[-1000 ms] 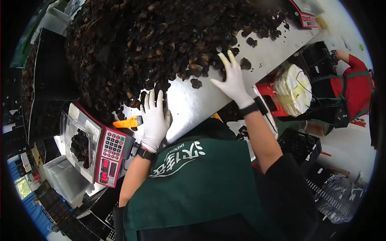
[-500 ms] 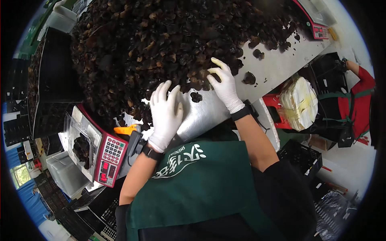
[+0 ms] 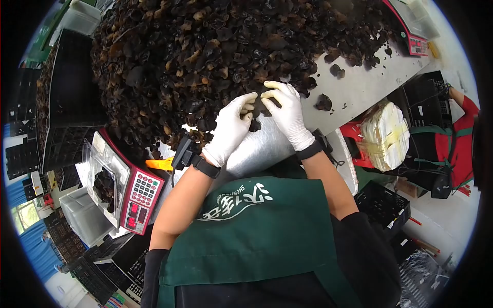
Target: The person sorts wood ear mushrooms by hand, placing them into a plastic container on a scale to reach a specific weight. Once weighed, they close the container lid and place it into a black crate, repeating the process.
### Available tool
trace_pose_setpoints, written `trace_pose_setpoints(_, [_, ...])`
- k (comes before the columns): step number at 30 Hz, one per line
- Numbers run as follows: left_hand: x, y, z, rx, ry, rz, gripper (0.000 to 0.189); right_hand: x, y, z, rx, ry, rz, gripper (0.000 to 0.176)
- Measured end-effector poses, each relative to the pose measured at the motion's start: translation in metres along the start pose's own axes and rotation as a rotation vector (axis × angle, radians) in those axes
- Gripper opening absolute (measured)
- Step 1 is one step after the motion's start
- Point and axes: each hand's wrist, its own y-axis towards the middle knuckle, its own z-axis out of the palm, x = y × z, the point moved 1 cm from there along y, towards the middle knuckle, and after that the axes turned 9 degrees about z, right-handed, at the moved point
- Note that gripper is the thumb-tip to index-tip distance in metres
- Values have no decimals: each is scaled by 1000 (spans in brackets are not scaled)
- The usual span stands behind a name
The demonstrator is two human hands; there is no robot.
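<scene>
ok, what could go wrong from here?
1. The right hand is near a loose wood ear piece on the bare metal tabletop; an outward sweep might push it off the edge.
2. The black wrist device by the left hand sits close to the orange object and could knock it.
3. The left forearm appears close to the loaded red-trimmed scale; a bump might disturb its reading.

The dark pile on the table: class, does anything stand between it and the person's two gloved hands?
Nothing visible does: the left hand and right hand are at the near edge of the dark pile. The nearer scale and orange object sit off to the left.
</scene>
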Motion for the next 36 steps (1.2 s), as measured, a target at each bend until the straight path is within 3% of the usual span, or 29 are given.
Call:
trace_pose_setpoints(4, [-6,7,10,-21,352,201,35,-1,0,-1,41,89,48,12])
trace_pose_setpoints(8, [-12,9,1,-138,6,-40,26,19,-4,-25,-50,74,27,26])
trace_pose_setpoints(11, [-24,0,-15,-53,-149,-208,26,36,-8,-46,-28,57,-16,33])
trace_pose_setpoints(13, [-39,-7,-20,-34,-307,-237,25,55,-12,-52,283,492,300,36])
trace_pose_setpoints(15, [-45,-15,-24,2,-390,-282,24,54,-20,-41,427,555,348,36])
trace_pose_setpoints(20, [-60,-28,-42,54,-740,-386,23,66,-25,-40,526,913,564,24])
trace_pose_setpoints(29, [-57,-42,-37,31,-688,-432,21,73,-42,-36,489,860,507,22])
trace_pose_setpoints(36, [-57,-48,-32,14,-729,-429,24,70,-51,-32,467,988,540,24])
